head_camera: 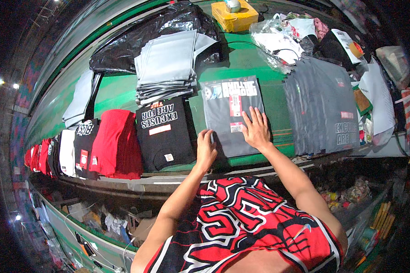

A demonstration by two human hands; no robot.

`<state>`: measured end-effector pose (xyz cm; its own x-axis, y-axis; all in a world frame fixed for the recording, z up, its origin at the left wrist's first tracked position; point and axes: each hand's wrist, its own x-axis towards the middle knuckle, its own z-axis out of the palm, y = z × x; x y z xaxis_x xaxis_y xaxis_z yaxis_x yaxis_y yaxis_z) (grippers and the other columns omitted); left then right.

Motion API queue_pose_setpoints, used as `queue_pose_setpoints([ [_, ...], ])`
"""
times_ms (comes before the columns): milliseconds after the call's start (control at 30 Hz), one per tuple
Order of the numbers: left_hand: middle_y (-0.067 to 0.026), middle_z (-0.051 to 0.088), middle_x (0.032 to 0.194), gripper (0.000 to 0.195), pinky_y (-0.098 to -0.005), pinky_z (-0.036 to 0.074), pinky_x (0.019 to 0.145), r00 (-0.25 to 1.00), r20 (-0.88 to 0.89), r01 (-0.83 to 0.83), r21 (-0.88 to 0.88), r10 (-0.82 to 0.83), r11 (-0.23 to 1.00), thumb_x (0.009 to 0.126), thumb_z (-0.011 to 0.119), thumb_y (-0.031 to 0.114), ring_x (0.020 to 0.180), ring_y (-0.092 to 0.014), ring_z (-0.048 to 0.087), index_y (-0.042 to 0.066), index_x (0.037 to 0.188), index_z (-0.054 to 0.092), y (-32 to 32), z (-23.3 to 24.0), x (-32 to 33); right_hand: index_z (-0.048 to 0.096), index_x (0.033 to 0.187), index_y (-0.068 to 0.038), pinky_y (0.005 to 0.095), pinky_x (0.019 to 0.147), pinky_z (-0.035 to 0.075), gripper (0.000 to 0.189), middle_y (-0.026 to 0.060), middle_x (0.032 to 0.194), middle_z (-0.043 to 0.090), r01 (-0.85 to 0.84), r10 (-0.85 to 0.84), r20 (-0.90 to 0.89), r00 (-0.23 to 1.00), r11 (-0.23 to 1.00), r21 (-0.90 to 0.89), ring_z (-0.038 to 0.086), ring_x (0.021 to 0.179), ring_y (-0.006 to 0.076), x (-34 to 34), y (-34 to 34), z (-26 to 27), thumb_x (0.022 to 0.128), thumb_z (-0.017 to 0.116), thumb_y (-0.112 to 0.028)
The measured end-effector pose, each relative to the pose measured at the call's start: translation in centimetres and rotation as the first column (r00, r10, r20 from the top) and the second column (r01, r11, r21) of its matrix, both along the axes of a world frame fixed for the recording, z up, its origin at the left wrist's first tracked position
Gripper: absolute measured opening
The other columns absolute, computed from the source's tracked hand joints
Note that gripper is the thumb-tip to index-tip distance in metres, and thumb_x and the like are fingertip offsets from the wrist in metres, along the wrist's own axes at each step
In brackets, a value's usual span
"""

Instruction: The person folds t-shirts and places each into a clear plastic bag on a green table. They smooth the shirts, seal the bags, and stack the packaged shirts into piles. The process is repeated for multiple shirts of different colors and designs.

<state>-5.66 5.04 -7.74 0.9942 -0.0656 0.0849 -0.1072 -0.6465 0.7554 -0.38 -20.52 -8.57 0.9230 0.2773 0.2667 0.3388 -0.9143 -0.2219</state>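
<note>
A folded garment in a frosted plastic bag (pixel 222 112) lies flat before me on the green table. It bears a white print and red-and-white labels. My right hand (pixel 258 131) rests palm down on its right side, fingers slightly spread. At the bag's lower left edge, my left hand (pixel 206 150) has its fingers bent; whether they pinch the plastic cannot be made out. Just left of that hand is a stack of folded black T-shirts (pixel 164 141) with printed lettering. To the right stands a thick pile of bagged garments (pixel 323 109).
Grey plastic mailer bags (pixel 167 61) are stacked behind the black shirts, against a black plastic sack (pixel 123 54). Folded red garments (pixel 116 143) and others line the left. A yellow taped box (pixel 235 15) sits at the back. Clutter and a tape roll (pixel 356 49) lie far right.
</note>
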Motion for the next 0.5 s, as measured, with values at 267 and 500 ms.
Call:
queue_pose_setpoints([
  [267, -0.0205, 0.075, 0.085, 0.048, -0.0438, 0.057, 0.077, 0.932, -0.342, -0.127, 0.005, 0.121, 0.992, 0.084, 0.072, 0.002, 0.083, -0.035, 0.075, -0.006, 0.128, 0.055, 1.7, 3.5, -4.3, 0.050, 0.149, -0.011, 0.0583, 0.119, 0.026, 0.058, 0.0222, 0.159, 0.039, -0.007, 0.007, 0.015, 1.000, 1.000, -0.012, 0.035, 0.147, 0.0393, -0.1, 0.1, 0.5, 0.097, 0.059, -0.034],
  [500, -0.0298, 0.072, 0.088, 0.025, -0.0508, 0.057, 0.080, 0.927, -0.345, -0.067, 0.239, 0.149, 0.969, 0.089, 0.074, 0.017, 0.089, -0.043, 0.072, -0.006, 0.100, 0.070, 0.9, 3.4, -4.9, 0.050, 0.145, -0.005, 0.0601, 0.119, 0.027, 0.053, 0.0248, 0.155, 0.041, -0.049, 0.048, 0.035, 0.998, 0.999, 0.016, 0.037, 0.145, 0.0429, -0.5, 0.5, 0.3, 0.098, 0.057, -0.028],
])
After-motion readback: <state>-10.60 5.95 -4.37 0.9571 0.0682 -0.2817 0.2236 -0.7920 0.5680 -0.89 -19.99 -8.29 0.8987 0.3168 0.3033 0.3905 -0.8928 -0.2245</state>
